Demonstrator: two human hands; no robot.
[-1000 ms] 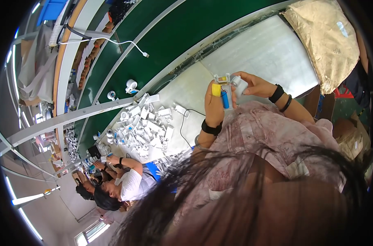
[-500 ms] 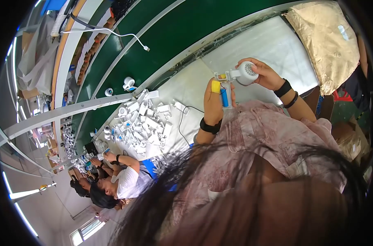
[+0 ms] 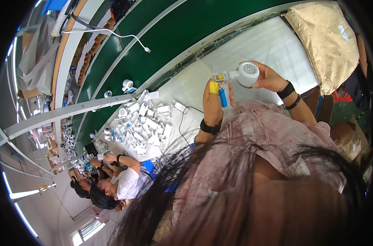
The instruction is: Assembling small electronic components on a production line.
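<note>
Over the near side of the bench, my left hand (image 3: 212,107) is closed around a white plastic handle housing (image 3: 227,101). A blue cylindrical battery (image 3: 223,97) shows in its open side. Yellow wrapping (image 3: 213,87) covers the tip of my left thumb. A white round fan head (image 3: 248,74) with a slotted grille joins the housing's upper end through a short neck. My right hand (image 3: 270,78) grips this fan head from its right side, with some fingers hidden behind it. Both wrists wear black bands.
Left of my hands lies a heap of white plastic parts (image 3: 143,123); a dark cable (image 3: 181,123) runs beside it. A green conveyor (image 3: 170,37) passes beyond the bench. Brown paper (image 3: 324,41) covers the far right. A white cable (image 3: 125,36) hangs overhead. Co-workers (image 3: 127,180) sit at lower left.
My right hand's fingers have shifted from the top of the fan head toward its right side. The fan head has moved slightly right. My left hand keeps its hold on the housing.
</note>
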